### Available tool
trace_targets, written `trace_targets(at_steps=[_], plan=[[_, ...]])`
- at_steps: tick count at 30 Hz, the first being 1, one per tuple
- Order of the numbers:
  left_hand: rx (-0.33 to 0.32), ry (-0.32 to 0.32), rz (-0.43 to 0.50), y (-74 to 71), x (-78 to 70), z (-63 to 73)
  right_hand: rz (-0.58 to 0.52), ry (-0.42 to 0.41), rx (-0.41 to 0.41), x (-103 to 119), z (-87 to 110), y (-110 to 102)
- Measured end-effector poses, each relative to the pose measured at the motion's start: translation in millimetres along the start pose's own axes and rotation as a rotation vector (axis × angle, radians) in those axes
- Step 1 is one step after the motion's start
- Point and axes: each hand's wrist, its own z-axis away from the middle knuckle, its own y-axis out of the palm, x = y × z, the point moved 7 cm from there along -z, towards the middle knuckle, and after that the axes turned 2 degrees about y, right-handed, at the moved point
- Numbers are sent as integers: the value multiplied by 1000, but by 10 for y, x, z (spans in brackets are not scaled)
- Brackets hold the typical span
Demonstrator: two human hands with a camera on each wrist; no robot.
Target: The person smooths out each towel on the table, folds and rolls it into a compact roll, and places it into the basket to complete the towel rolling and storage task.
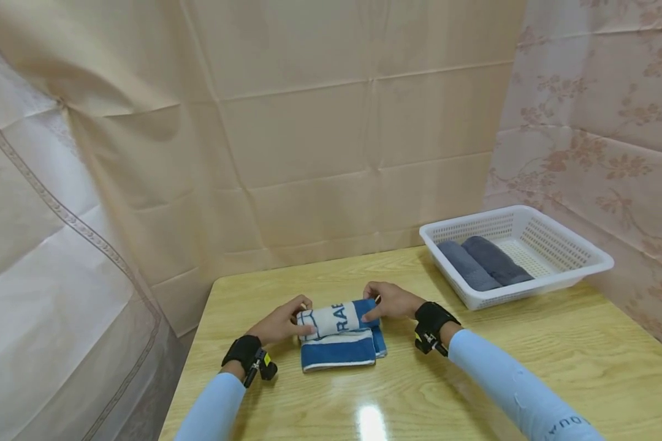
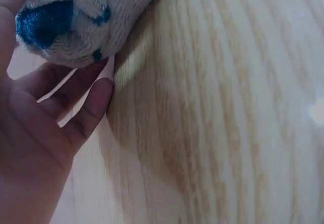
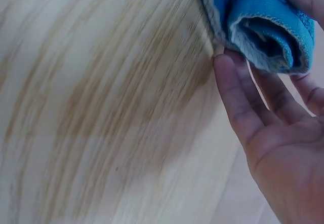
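A blue and white towel (image 1: 331,321) with dark lettering lies on the table, its far part rolled and a striped flat part (image 1: 338,353) spread nearer the front edge. My left hand (image 1: 280,321) grips the left end of the roll, thumb on top and fingers behind. At the other end my right hand (image 1: 393,301) holds the roll the same way. The right wrist view shows the spiral end of the towel roll (image 3: 271,44) above the fingers (image 3: 238,92). In the left wrist view the fingers (image 2: 88,105) reach under the white roll end (image 2: 86,26).
A white plastic basket (image 1: 540,285) stands at the table's back right. Two grey rolled towels (image 1: 469,266) lie side by side in its left part. Beige curtain (image 1: 309,153) hangs behind the wooden table (image 1: 447,380), and flowered cloth (image 1: 601,135) hangs on the right.
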Motion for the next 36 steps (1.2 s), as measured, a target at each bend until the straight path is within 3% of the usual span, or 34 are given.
trace_targets(at_steps=[4,8,17,20,26,29,31,36], plan=[[-36,65,-42,-9,-54,-44,13,-70,-14,81,-26,-3],[-105,87,-103,-49,-103,-93,91,-149,-66,182,-74,-10],[-224,155,-277,-108,-225,-122,475,-297,-219,378,-114,62],[-201,141,-251,-131,-237,-107,642,-306,-247,427,-99,103],[-133,95,-58,-175,-216,-53,824,-294,-187,487,-46,162],[-138,43,-36,-170,-164,-30,783,-233,-118,498,-32,147],[-151,-2,-28,-166,-115,-15,698,-211,-82,490,-44,140],[-153,-81,30,-135,10,-4,325,-123,-62,315,-117,86]])
